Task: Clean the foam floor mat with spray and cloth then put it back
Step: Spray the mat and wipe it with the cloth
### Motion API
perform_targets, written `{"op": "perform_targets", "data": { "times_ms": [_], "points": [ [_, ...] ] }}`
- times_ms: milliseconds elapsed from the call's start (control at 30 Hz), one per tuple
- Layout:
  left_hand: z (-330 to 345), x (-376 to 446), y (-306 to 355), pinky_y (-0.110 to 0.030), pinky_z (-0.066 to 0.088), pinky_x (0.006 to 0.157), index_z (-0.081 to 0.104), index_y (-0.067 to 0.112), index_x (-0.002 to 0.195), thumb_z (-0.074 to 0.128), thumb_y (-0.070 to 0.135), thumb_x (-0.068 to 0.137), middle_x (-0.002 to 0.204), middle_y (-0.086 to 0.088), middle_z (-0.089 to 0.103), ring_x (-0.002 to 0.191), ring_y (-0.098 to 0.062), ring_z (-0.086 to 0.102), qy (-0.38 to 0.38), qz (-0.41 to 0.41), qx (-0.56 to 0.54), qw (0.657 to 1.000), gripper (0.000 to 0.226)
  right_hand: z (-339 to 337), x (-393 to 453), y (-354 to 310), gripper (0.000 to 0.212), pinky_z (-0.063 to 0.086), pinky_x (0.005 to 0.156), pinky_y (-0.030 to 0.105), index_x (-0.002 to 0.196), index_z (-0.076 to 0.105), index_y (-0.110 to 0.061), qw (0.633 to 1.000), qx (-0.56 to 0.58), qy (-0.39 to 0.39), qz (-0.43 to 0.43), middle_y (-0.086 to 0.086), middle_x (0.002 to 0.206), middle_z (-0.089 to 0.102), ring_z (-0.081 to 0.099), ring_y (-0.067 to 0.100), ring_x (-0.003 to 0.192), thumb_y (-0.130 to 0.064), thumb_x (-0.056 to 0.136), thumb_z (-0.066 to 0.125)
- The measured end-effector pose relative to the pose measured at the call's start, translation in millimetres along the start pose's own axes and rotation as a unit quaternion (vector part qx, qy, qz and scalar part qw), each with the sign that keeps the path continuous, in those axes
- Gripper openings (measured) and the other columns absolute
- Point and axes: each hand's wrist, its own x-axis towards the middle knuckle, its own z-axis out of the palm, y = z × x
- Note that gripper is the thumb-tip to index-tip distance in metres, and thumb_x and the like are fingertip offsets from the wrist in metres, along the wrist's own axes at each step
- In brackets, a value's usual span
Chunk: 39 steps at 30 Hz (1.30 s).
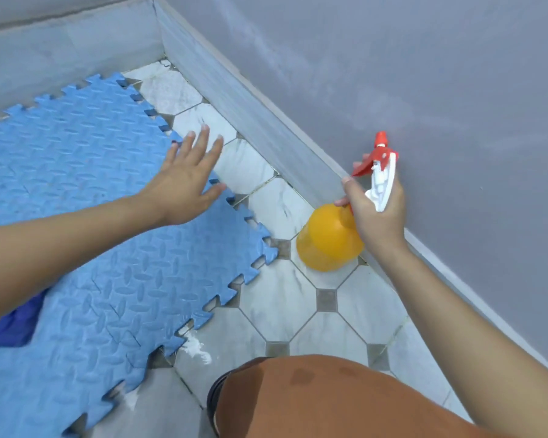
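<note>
A blue foam floor mat [102,222] with jigsaw edges lies flat on the tiled floor and fills the left half of the view. My left hand [187,181] is spread with straight fingers over its right edge, near the far corner. My right hand [377,210] grips the neck of a yellow spray bottle [328,245] with a red and white trigger head, its base at the floor beside the wall. A dark blue cloth [16,327] lies on the mat at the left, partly hidden under my left forearm.
White marble-look floor tiles [298,311] with grey insets run between the mat and the grey wall [424,90] with its skirting board on the right. A room corner is at the top. My knee in brown fabric [329,403] fills the bottom centre. Wet patches show by the mat's near edge.
</note>
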Motion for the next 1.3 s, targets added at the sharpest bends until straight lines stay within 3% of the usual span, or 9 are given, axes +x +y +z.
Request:
{"op": "perform_targets", "data": {
  "times_ms": [133, 233, 367, 567, 733, 900, 1000, 1133, 1300],
  "points": [
    [6, 34, 70, -0.044, 0.0, 0.119, -0.001, 0.015, 0.153, 0.028, 0.05, 0.098, 0.161, -0.008, -0.009, 0.148, -0.026, -0.007, 0.027, 0.046, -0.04, 0.998, 0.071, -8, -11, 7, 0.035, 0.049, 0.076, 0.016, 0.113, 0.054, -0.027, 0.996, -0.085, -0.01, -0.013, -0.009, 0.095, 0.064, 0.064, -0.001, 0.076, -0.027, 0.085, 0.076],
    [28, 36, 93, -0.044, 0.002, 0.118, -0.001, 0.014, 0.153, 0.027, 0.052, 0.098, 0.16, -0.01, -0.009, 0.148, -0.027, -0.006, 0.024, 0.025, -0.071, 0.997, 0.073, -16, -15, 11, 0.042, 0.046, 0.074, 0.015, 0.114, 0.056, -0.024, 0.995, -0.101, -0.011, -0.002, -0.007, 0.095, 0.068, 0.064, -0.002, 0.085, -0.034, 0.081, 0.079],
    [48, 25, 94, -0.046, 0.003, 0.118, -0.002, 0.013, 0.152, 0.026, 0.055, 0.097, 0.16, -0.012, -0.01, 0.147, -0.03, -0.006, -0.011, 0.011, -0.064, 0.998, 0.075, -24, -23, 8, 0.066, 0.044, 0.082, 0.006, 0.134, 0.051, -0.018, 0.996, -0.086, -0.022, 0.008, -0.01, 0.119, 0.065, 0.058, -0.012, 0.102, -0.033, 0.078, 0.082],
    [43, 24, 78, -0.047, 0.002, 0.118, -0.001, 0.011, 0.153, 0.027, 0.055, 0.097, 0.16, -0.013, -0.008, 0.147, -0.031, -0.004, 0.015, -0.024, -0.072, 0.997, 0.076, -25, -62, 18, 0.093, 0.047, 0.106, 0.038, 0.145, 0.038, -0.028, 0.995, -0.081, -0.01, 0.064, -0.011, 0.141, 0.049, 0.049, 0.004, 0.129, -0.059, 0.068, 0.079],
    [37, 14, 60, -0.046, 0.001, 0.118, -0.003, 0.014, 0.153, 0.027, 0.055, 0.097, 0.16, -0.011, -0.008, 0.148, -0.028, -0.005, 0.028, -0.052, -0.106, 0.993, 0.076, -4, -123, 27, 0.085, 0.047, 0.103, 0.039, 0.143, 0.039, -0.025, 0.989, -0.111, -0.009, 0.098, -0.013, 0.131, 0.043, 0.044, 0.004, 0.127, -0.06, 0.073, 0.075],
    [28, 3, 36, -0.046, 0.0, 0.118, -0.003, 0.015, 0.153, 0.028, 0.055, 0.097, 0.161, -0.011, -0.007, 0.148, -0.028, -0.005, 0.047, -0.077, -0.093, 0.992, 0.076, 28, -109, 14, 0.081, 0.045, 0.102, 0.026, 0.146, 0.04, -0.02, 0.983, -0.156, -0.092, 0.005, -0.007, 0.133, 0.051, 0.048, 0.004, 0.126, -0.051, 0.079, 0.074],
    [20, -3, 22, -0.046, -0.001, 0.118, -0.003, 0.015, 0.153, 0.028, 0.056, 0.096, 0.161, -0.011, -0.007, 0.148, -0.028, -0.005, 0.061, -0.086, -0.084, 0.991, 0.077, 50, -91, 2, 0.091, 0.034, 0.113, 0.024, 0.153, 0.027, -0.016, 0.971, -0.179, -0.151, -0.048, -0.001, 0.153, 0.039, 0.033, 0.009, 0.142, -0.055, 0.082, 0.068],
    [6, -19, -15, -0.045, -0.002, 0.118, -0.004, 0.014, 0.153, 0.027, 0.057, 0.096, 0.161, -0.01, -0.009, 0.148, -0.027, -0.006, 0.081, -0.133, -0.07, 0.985, 0.077, 91, -67, -7, 0.094, 0.005, 0.125, 0.041, 0.158, -0.001, -0.016, 0.949, -0.207, -0.229, -0.057, -0.001, 0.166, -0.003, -0.007, 0.012, 0.152, -0.061, 0.092, 0.048],
    [-11, -53, -66, -0.045, -0.003, 0.118, -0.005, 0.016, 0.153, 0.026, 0.058, 0.096, 0.16, -0.01, -0.01, 0.148, -0.027, -0.007, 0.118, -0.207, -0.068, 0.969, 0.076, 151, -41, -16, 0.089, -0.008, 0.122, 0.041, 0.157, -0.006, -0.017, 0.927, -0.233, -0.27, -0.118, -0.001, 0.166, -0.01, -0.013, 0.015, 0.152, -0.063, 0.095, 0.038]
  ]
}}
